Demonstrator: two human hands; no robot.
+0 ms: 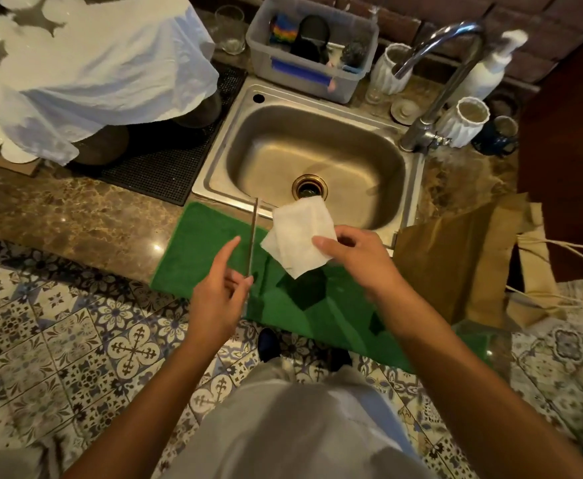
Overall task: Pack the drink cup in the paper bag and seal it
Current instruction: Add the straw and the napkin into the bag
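Observation:
My left hand [219, 299] pinches the lower end of a thin straw [252, 233] that points up and away over the green mat [207, 250]. My right hand [355, 257] holds a folded white napkin [300, 233] just right of the straw, above the sink's front rim. A brown paper bag [455, 257] with white string handles stands at the right on the counter, its mouth toward me. A clear plastic cup [483, 344] shows faintly low on the right, below the bag; it is hard to make out.
A steel sink [317, 150] with a curved tap [435, 98] lies ahead. Behind it stand a grey tub of utensils [312, 46], white ribbed cups [462, 121] and a soap pump. A cloth-covered dish rack [93, 70] sits on a black mat at the left. Patterned floor tiles lie below.

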